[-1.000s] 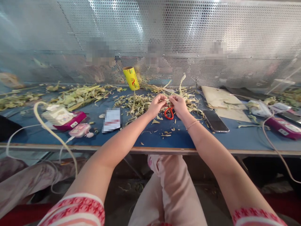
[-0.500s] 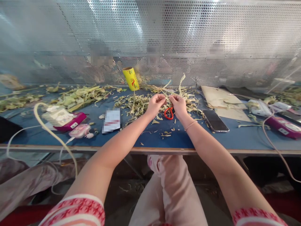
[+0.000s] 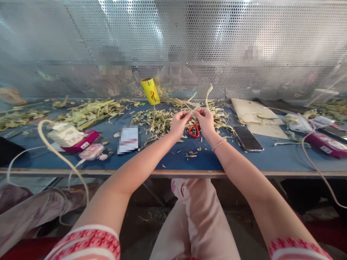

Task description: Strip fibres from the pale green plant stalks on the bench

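Observation:
My left hand and my right hand meet over a heap of dry, pale green plant strips. Thumb and fingers of both are pinched, their tips almost touching. A thin pale plant strip shows between the fingertips, partly hidden by them. Another curled strip stands up behind my right hand; where its lower end goes I cannot see. Just below the fingertips, the red handle of what look like scissors lies on the blue table, its blades not visible.
A yellow tube leans at the back before a perforated metal screen. To the right are a phone and cardboard. A white packet, a pink device, a magenta box and cables lie left.
My hands have stayed over the heap, with the fingertips shifting slightly and my left wrist turning a little. The red handle and the surrounding things stay where they were.

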### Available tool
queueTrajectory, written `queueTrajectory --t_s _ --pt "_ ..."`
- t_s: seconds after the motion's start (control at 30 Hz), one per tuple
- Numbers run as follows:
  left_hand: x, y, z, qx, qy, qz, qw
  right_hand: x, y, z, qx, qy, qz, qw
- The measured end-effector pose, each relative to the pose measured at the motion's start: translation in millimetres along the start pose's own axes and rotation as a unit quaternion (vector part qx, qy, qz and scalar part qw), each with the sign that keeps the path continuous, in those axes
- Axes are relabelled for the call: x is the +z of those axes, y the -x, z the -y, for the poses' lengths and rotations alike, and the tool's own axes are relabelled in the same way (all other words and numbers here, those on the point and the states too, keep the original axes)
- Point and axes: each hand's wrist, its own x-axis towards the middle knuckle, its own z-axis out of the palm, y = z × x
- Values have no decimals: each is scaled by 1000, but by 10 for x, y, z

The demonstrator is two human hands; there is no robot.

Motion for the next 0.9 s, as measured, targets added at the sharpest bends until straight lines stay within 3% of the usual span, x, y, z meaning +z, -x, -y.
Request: queueTrajectory --t_s 0.27,0.47,0.63,0.9 --pt "-10 -5 63 50 -74 -18 996 -5 -9 -37 -3 18 18 1000" --pt "-12 -24 49 32 -100 -21 994 18 -7 -64 -17 20 25 999" --pt "-19 -10 -52 78 -245 -18 966 26 6 0 18 0 27 999" --pt "-50 14 -51 157 -302 -17 940 11 27 65 65 -40 42 996"
